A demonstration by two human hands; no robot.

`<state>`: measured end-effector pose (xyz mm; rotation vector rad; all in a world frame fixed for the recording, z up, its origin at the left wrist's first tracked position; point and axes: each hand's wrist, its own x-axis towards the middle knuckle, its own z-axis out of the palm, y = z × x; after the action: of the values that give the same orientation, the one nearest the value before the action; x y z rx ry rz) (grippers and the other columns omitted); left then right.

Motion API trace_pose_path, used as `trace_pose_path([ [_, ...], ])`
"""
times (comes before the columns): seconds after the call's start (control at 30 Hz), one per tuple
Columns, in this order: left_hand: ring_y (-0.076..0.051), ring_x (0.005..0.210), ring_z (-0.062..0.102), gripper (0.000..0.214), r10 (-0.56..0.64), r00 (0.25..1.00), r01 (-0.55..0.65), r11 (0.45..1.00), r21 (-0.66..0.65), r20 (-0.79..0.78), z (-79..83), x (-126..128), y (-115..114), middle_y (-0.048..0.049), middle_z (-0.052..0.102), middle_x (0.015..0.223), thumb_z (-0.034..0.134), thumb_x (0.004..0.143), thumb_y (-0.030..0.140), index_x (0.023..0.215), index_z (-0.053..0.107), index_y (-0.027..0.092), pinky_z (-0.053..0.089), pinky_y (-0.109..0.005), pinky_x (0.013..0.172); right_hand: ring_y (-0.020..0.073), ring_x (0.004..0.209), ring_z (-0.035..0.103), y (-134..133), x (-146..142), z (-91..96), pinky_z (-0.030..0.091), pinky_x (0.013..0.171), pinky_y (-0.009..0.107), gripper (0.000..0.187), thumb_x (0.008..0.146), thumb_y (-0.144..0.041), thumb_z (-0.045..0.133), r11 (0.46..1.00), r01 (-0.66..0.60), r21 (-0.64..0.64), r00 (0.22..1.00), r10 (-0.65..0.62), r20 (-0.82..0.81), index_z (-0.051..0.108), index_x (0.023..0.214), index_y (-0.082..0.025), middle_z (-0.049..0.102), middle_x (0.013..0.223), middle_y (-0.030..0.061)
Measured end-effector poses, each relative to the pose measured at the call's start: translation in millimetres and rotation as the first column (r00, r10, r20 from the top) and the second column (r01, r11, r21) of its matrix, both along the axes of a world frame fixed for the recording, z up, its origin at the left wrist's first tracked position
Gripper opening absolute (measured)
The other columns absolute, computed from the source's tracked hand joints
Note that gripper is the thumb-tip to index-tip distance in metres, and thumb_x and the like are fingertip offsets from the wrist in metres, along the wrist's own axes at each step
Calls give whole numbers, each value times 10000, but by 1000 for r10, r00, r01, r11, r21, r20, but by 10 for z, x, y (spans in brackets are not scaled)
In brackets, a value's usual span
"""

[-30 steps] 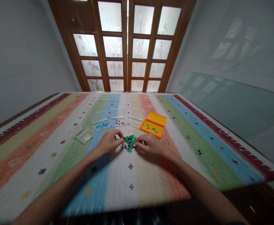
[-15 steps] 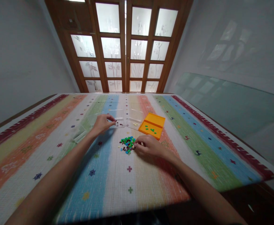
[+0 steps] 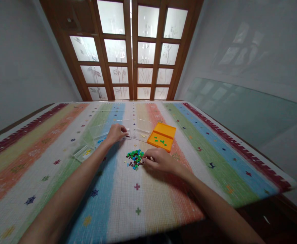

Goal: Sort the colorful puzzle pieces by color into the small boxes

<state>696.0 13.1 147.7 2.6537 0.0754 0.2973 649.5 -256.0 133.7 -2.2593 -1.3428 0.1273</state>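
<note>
My left hand reaches over a clear plastic box that holds dark brown pieces. Its fingers are pinched together, and what they hold, if anything, is too small to make out. At the right edge of a mixed pile of small building bricks, in green, blue and dark brown, sits my right hand. Its thumb and forefinger are closed at the pile, and whatever lies between them cannot be made out. A few loose bits lie at the pile's left side.
An open orange case holds several green bricks. Beside it stands a clear box with cream pieces. Farther left are blue bricks in a clear box and yellow bricks in another. A striped cloth covers the table.
My left hand has moved slightly right over the box with brown pieces, uncovering blue and yellow bricks on the left. My right hand stays at the pile. The whole view has shifted a little.
</note>
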Motion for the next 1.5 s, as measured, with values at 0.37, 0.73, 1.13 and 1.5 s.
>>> trace_pose_path([
  [0.37, -150, 713, 665, 192, -196, 980, 200, 969, -144, 39, 39, -638, 51, -46, 790, 915, 659, 812, 261, 938, 778, 175, 508, -254, 712, 157, 710, 581, 7, 3, -30, 407, 672, 273, 168, 912, -161, 575, 999, -11, 44, 1000, 10, 10, 736, 865, -179, 723, 820, 62],
  [0.73, -140, 682, 591, 212, -448, 875, 448, 893, -44, -183, -133, -1151, -273, -28, 718, 803, 615, 838, 224, 951, 793, 203, 430, -245, 681, 159, 690, 581, 30, 33, -62, 393, 643, 275, 165, 902, -182, 583, 999, 22, 36, 1000, -22, -1, 740, 851, -173, 719, 797, 65],
  [1.13, -144, 703, 590, 220, -461, 863, 464, 885, -37, -207, -139, -1194, -327, -41, 685, 817, 569, 873, 215, 927, 781, 186, 435, -254, 711, 159, 703, 592, 20, 48, -105, 410, 663, 277, 188, 907, -210, 568, 999, 19, 34, 1000, -18, -3, 749, 867, -183, 730, 810, 68],
  [1.5, -167, 721, 617, 283, -420, 893, 432, 900, 50, -159, -169, -1206, -265, -52, 697, 817, 532, 847, 161, 940, 797, 201, 442, -270, 707, 171, 724, 601, 27, 26, -60, 414, 676, 285, 194, 923, -217, 567, 1000, 15, 8, 1000, -14, -21, 755, 894, -177, 734, 832, 75],
])
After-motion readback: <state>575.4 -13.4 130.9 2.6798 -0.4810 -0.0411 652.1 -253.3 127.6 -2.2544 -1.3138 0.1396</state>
